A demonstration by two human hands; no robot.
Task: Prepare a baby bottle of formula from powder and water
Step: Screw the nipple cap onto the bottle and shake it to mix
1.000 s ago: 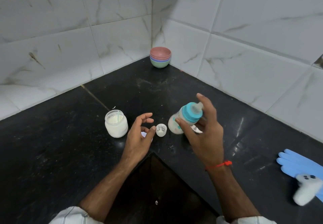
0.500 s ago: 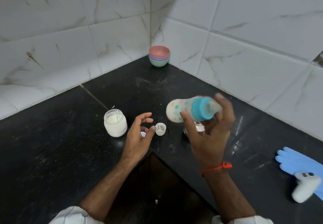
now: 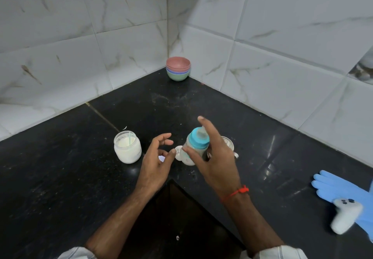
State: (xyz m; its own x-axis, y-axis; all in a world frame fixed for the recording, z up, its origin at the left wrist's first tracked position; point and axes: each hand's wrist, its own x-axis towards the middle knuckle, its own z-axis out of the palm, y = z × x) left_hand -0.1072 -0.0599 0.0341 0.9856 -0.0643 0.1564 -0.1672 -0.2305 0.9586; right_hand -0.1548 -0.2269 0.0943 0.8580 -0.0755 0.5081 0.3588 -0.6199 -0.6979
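My right hand (image 3: 216,163) grips the baby bottle (image 3: 194,147), which has a teal collar and a teat and holds milky liquid. The bottle is tilted, teat end up, above the black counter (image 3: 60,178). My forefinger rests over the teat. My left hand (image 3: 156,161) hovers just left of the bottle, fingers apart, holding nothing. A small white cap (image 3: 178,153) lies between the two hands. An uncapped glass jar of white powder (image 3: 127,146) with a scoop handle inside stands to the left.
A metal cup (image 3: 228,143) is partly hidden behind my right hand. Stacked coloured bowls (image 3: 178,71) sit in the tiled corner. A blue glove (image 3: 341,188) and a white controller (image 3: 345,214) lie at the right. The counter has a notch cut in its front edge (image 3: 171,182).
The bottle lay sideways, teat to the right, half a second ago; it has swung back down to a teat-up tilt. My left hand has stayed put.
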